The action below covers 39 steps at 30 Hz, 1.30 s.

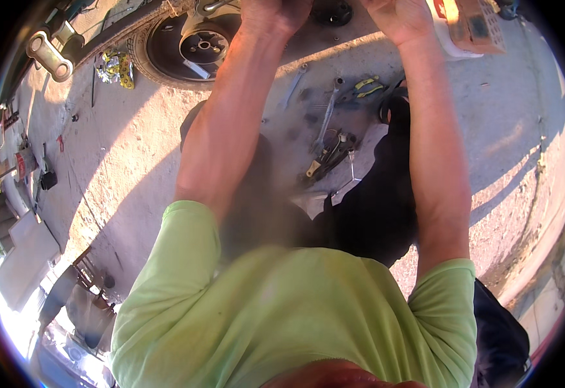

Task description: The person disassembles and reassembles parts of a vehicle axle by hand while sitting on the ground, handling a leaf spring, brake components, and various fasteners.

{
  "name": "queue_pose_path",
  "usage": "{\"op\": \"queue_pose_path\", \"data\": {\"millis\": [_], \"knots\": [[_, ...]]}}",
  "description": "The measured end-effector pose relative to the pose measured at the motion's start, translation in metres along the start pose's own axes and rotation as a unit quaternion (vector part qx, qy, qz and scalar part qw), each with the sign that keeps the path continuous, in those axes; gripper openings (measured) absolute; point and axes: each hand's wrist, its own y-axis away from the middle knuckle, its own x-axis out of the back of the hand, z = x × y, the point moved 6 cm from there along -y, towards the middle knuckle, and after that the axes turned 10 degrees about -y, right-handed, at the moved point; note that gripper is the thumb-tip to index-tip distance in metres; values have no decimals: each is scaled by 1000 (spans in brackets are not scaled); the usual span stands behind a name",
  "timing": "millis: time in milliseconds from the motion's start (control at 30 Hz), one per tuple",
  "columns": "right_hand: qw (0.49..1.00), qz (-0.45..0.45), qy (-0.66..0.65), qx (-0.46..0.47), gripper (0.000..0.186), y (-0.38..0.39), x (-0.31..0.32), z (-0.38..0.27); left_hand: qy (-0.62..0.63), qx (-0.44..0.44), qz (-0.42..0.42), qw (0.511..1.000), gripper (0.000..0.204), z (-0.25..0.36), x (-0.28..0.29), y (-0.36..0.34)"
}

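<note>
Both my arms reach forward to the upper edge of the head view. My left hand [275, 11] is at the top, just right of a wheel [156, 61] lying on the ground; its fingers are out of the picture. Further right, my right hand [399, 18] is also cut off by the edge, so what either hand touches does not show. A round black part [332, 11] sits between the two hands. On the ground below them lie a long wrench [327, 116], a second wrench [294, 85] and yellow-handled pliers [368, 86].
More hand tools [330, 157] lie between my legs. A box [475, 27] stands at upper right. A rusty metal bar with a shackle [50, 57] crosses the upper left, near a crumpled shiny wrapper [116, 68]. Assorted items and a pale panel [27, 258] line the left side.
</note>
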Motion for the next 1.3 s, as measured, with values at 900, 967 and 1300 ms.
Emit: {"op": "queue_pose_path", "data": {"millis": [900,967,1300], "knots": [[898,120,391,-162,28,53,58,13,37,-11,40,998,33,0,30,-2],[891,112,414,-147,31,58,60,12,24,-23,37,999,35,1,26,-2],[843,127,489,-181,38,68,54,19,2,10,25,1000,35,-5,21,-2]]}}
